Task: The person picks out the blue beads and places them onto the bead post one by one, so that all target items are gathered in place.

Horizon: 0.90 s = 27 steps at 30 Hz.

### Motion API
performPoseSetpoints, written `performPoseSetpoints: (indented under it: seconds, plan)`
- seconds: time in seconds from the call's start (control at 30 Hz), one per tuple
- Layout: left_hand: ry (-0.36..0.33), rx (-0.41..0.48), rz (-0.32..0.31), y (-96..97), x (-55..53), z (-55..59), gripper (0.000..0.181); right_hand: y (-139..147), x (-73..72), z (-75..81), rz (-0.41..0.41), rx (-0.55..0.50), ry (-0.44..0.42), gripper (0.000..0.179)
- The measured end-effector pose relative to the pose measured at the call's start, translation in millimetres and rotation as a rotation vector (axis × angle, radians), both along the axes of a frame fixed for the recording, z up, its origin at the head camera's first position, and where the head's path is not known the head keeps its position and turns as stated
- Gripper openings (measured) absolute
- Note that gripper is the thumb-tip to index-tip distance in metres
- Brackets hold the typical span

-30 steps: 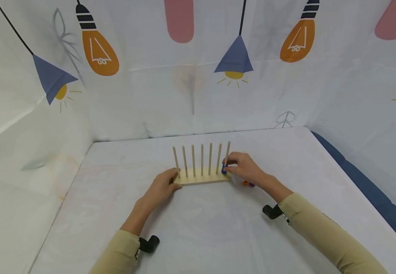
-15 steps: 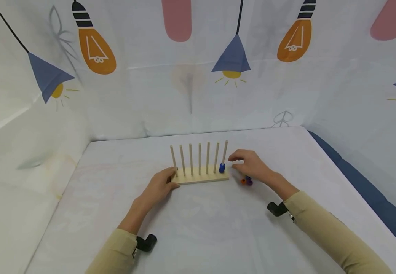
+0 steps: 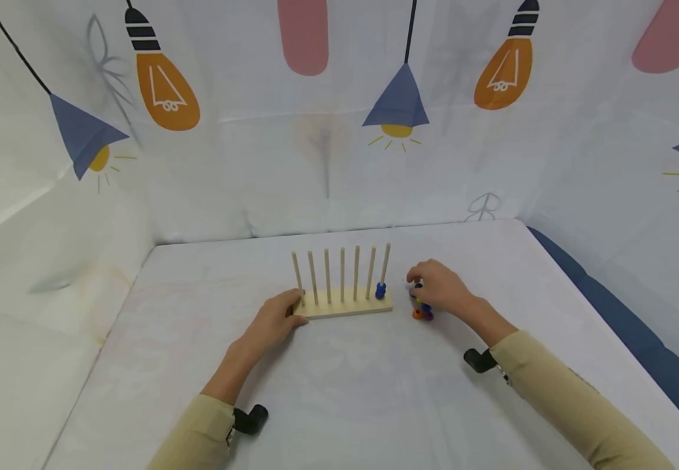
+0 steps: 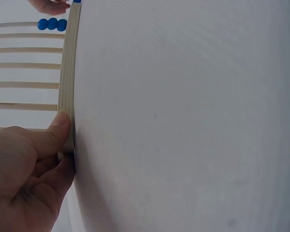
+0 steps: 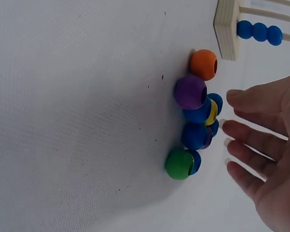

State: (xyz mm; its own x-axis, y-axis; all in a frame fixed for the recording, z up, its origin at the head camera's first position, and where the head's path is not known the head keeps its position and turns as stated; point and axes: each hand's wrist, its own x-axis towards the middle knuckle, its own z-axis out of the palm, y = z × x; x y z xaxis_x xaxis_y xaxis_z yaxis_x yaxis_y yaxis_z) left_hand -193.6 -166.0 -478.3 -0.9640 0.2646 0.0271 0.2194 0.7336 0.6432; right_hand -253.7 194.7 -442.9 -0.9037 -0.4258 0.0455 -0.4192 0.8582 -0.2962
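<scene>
A wooden peg stand (image 3: pixel 345 307) with a row of upright pegs sits on the table. Three blue beads (image 5: pixel 259 32) are stacked on its rightmost peg. My left hand (image 3: pixel 275 318) grips the left end of the base; in the left wrist view its thumb (image 4: pixel 59 126) presses one side of the wood. To the right of the stand, my right hand (image 3: pixel 441 287) hovers beside a cluster of loose beads, fingers parted and nothing between them. The cluster has an orange bead (image 5: pixel 203 65), a purple bead (image 5: pixel 190 92), a green bead (image 5: pixel 179 164), and blue and yellow ones partly hidden.
A white cloth-covered table (image 3: pixel 339 391) lies under everything. Behind it hangs a white curtain (image 3: pixel 245 176) printed with lamps and bulbs. Dark blue material (image 3: pixel 627 320) shows beyond the table's right edge.
My right hand has let go of a blue bead on the rightmost peg and moved right to the loose beads. The left hand still holds the stand's left end.
</scene>
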Motion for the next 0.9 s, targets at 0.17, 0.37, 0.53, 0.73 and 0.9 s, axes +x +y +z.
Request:
performPoseSetpoints:
  seconds: [0.17, 0.37, 0.53, 0.73, 0.9]
  plan:
    - [0.014, 0.0, 0.001, -0.4, -1.4, -1.7, 0.057, -2, 0.6, 1.7, -0.005, 0.02, 0.004, 0.021]
    - [0.007, -0.011, 0.012, -0.2, 1.2, -3.8, 0.046, -4, 3.9, -0.9, 0.043, 0.043, 0.005, 0.021]
    - [0.012, 0.001, 0.005, 0.4, 3.6, -3.3, 0.045, -6, 6.3, -4.7, 0.059, 0.062, 0.041, 0.021]
    - [0.022, -0.009, 0.002, -0.7, 4.5, -4.7, 0.048, -9, 6.5, -9.0, 0.109, 0.088, 0.099, 0.017]
    - [0.031, 0.002, -0.007, -2.8, 2.2, -3.8, 0.053, -11, 6.1, -5.8, 0.119, 0.083, 0.127, 0.014]
